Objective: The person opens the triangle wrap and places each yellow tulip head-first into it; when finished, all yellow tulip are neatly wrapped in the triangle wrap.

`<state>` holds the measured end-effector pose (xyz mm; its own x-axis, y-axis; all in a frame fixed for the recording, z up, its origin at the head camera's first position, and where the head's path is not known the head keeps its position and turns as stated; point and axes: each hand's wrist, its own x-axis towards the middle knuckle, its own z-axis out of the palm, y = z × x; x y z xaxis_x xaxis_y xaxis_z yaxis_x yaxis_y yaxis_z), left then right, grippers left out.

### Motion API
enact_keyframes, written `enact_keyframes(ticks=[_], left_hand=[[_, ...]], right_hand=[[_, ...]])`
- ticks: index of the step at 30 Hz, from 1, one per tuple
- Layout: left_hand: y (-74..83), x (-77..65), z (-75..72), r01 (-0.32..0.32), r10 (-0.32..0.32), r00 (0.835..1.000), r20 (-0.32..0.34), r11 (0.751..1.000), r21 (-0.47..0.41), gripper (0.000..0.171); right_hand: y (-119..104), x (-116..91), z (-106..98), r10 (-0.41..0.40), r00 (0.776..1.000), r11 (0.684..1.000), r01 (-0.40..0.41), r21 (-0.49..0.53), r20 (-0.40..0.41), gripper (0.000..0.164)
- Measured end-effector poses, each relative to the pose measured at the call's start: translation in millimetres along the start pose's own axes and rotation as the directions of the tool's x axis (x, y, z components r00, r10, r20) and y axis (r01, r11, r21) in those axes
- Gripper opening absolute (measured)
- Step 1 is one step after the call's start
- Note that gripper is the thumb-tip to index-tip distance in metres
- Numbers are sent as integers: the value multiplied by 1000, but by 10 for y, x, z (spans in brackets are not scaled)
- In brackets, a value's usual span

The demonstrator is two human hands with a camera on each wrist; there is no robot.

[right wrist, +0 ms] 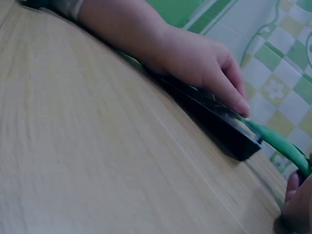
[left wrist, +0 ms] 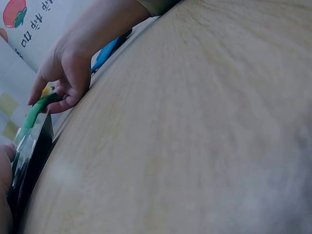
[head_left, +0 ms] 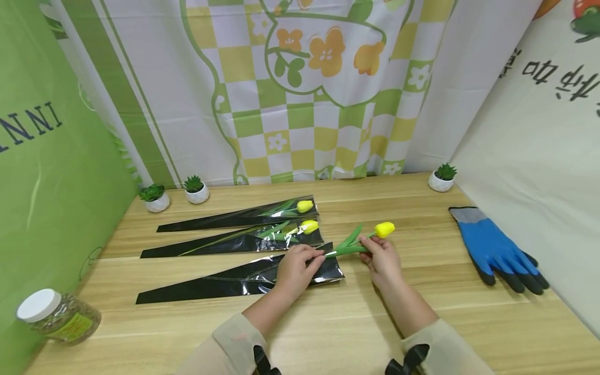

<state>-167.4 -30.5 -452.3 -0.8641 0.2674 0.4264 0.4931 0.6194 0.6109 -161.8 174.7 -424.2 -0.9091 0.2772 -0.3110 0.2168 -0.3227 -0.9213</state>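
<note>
**Tulip stem at sleeve mouth**

Head: left hand [head_left: 296, 268] pinches the black sleeve [head_left: 244, 281] open; right hand [head_left: 382, 258] pinches the yellow tulip [head_left: 370, 237] w/ stem aimed in.

L wrist: stem [left wrist: 34, 114] just above sleeve edge.

R wrist: left fingers [right wrist: 229, 92] flatten the sleeve.

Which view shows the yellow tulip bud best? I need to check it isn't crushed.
The head view: the yellow bud is whole, just past the right hand. The left wrist view shows only a yellow sliver behind that hand; the right wrist view shows only the green stem.
</note>
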Motion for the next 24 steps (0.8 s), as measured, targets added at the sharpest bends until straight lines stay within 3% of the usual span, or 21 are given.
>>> enact_keyframes(ticks=[3,7,15,19,24], left_hand=[[-2,0,0,2,-1,1000,6,1000,-4,20],[-7,-1,3,-8,8,1000,3,1000,-5,19],[-42,-7,27,-15,15,1000,5,1000,-4,19],[-47,-9,31,-17,17,1000,5,1000,1,19],[-29,-5,17,-23,23,1000,8,1000,-2,19]], right_hand=[[-66,20,-100,34,996,999,-34,-1,82,22],[-133,74,-246,9,986,999,-3,-38,165,31],[-234,211,-589,-25,937,982,88,-168,347,44],[-278,286,-709,-31,920,970,122,-210,391,56],[-313,358,-784,-27,913,947,153,-282,407,64]])
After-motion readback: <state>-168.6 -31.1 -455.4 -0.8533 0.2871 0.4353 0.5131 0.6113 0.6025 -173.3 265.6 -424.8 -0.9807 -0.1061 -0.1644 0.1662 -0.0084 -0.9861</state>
